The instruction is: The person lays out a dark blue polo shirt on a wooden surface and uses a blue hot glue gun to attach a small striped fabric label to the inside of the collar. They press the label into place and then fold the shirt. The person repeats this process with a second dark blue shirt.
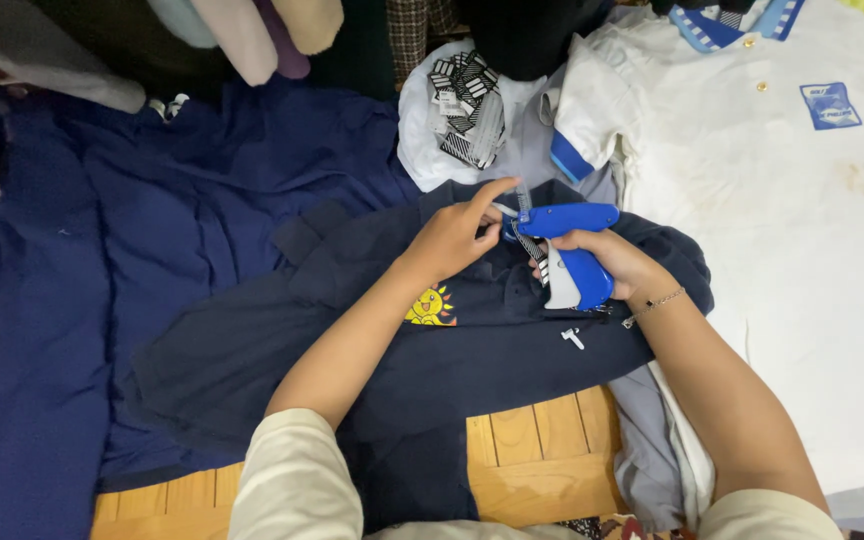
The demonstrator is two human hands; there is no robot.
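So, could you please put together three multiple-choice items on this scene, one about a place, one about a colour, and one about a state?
1. Where does the pile of striped tags lie?
A. on the white cloth above the dark navy shirt
B. on the wooden floor
C. in the left hand

2. What colour is the tagging gun?
A. red
B. blue
C. green

3. How does the right hand stand to the gun?
A. apart from it
B. resting flat beside it
C. gripping its handle

Answers: 1 A, the tags sit on the white cloth beyond the dark navy shirt; 2 B, its body is bright blue; 3 C, the fingers wrap the handle while the left hand pinches at the gun's tip.
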